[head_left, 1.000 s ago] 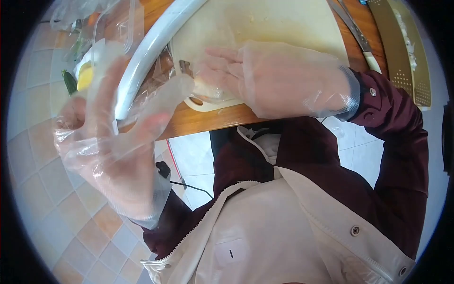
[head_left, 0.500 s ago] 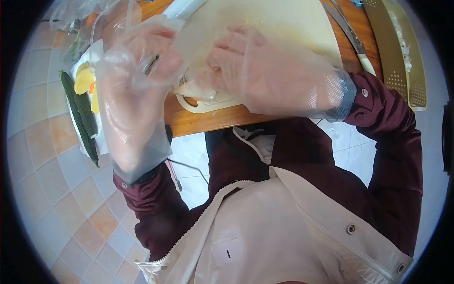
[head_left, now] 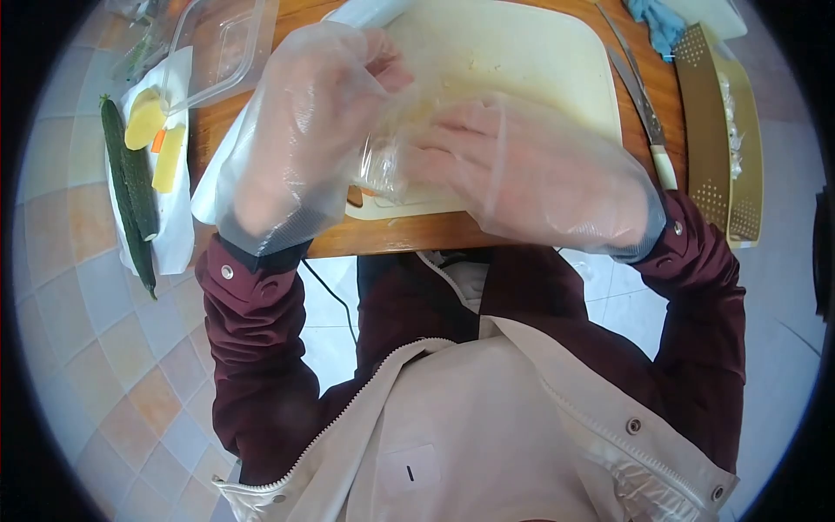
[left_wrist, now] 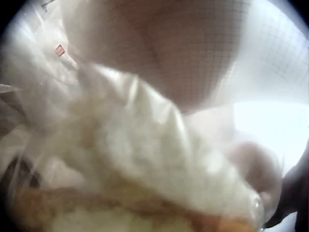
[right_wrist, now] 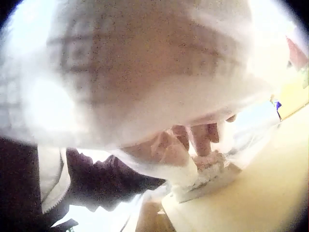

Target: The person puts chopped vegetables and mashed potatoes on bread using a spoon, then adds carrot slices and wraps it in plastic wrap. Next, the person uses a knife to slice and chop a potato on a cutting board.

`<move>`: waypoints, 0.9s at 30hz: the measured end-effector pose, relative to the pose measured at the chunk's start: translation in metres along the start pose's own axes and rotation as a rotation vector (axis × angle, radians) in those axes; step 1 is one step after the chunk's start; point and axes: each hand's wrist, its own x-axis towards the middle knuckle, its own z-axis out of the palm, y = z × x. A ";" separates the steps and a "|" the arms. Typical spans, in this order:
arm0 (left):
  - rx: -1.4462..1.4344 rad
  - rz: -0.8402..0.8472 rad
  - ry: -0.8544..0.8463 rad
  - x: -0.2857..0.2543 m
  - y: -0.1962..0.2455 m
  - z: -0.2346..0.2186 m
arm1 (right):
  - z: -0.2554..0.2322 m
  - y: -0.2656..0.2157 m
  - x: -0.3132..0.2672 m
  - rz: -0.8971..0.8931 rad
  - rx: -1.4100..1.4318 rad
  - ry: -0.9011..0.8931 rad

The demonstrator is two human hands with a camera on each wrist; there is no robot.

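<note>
A pale block of food [head_left: 381,165], bundled in shiny clear film, lies at the near left of the cream cutting board [head_left: 531,52]. My gloved left hand [head_left: 304,122] is bent over its far left side, its curled fingers gripping the film. From the other side my gloved right hand [head_left: 544,174] holds the bundle, fingers bent against it. The right wrist view shows fingertips on top of the wrapped food [right_wrist: 207,181], low over the board [right_wrist: 246,198]. In the left wrist view, blurred crumpled film [left_wrist: 140,130] fills the middle.
Behind my left hand lies a white roll [head_left: 370,10]. At left are a clear plastic box [head_left: 209,61], cucumbers [head_left: 132,187] and yellow slices [head_left: 146,122] on white paper. A knife [head_left: 642,100], a perforated tan container [head_left: 706,130] and a blue cloth [head_left: 658,28] sit at right.
My left hand has swung in from the left, over the board's edge to the wrapped food, and its fingers have curled. The right hand stays by the bundle, its fingers bending more.
</note>
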 end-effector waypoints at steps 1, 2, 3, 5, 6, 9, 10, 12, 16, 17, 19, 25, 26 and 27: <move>0.003 -0.059 -0.057 0.001 0.000 0.000 | -0.001 0.000 0.000 0.017 0.042 0.008; 0.004 -0.119 -0.115 0.002 0.000 0.000 | -0.002 0.002 0.000 0.012 0.046 0.002; 0.000 -0.123 -0.113 0.002 -0.003 0.003 | -0.003 0.003 0.001 0.023 0.092 0.005; -0.046 -0.043 -0.047 0.000 -0.013 0.012 | -0.004 0.004 0.000 0.035 0.137 0.004; -0.037 -0.025 -0.045 0.004 -0.012 0.016 | -0.006 0.007 -0.004 0.037 0.130 -0.005; 0.065 0.021 -0.093 0.007 -0.018 0.020 | -0.009 0.005 -0.008 0.081 0.187 -0.054; 0.122 0.038 -0.095 0.007 -0.015 0.020 | -0.012 0.003 -0.008 0.120 0.236 -0.073; 0.175 0.052 -0.096 0.009 -0.013 0.021 | -0.029 0.003 -0.005 0.159 0.261 -0.111; 0.191 0.077 -0.133 0.011 -0.013 0.022 | -0.027 0.001 -0.001 0.135 0.335 0.009; 0.219 0.134 -0.124 0.011 -0.014 0.022 | -0.021 0.000 0.001 0.114 0.349 0.061; 0.178 0.113 -0.171 0.009 -0.021 0.021 | -0.008 -0.004 0.003 0.074 0.478 0.141; 0.264 0.043 -0.167 0.008 -0.016 0.005 | 0.000 -0.003 0.007 0.026 0.331 -0.086; 0.205 0.031 -0.056 0.007 -0.015 -0.002 | 0.001 -0.003 0.008 0.033 0.355 -0.074; 0.196 -0.030 0.064 0.005 -0.007 -0.016 | 0.002 -0.002 0.008 0.043 0.388 -0.067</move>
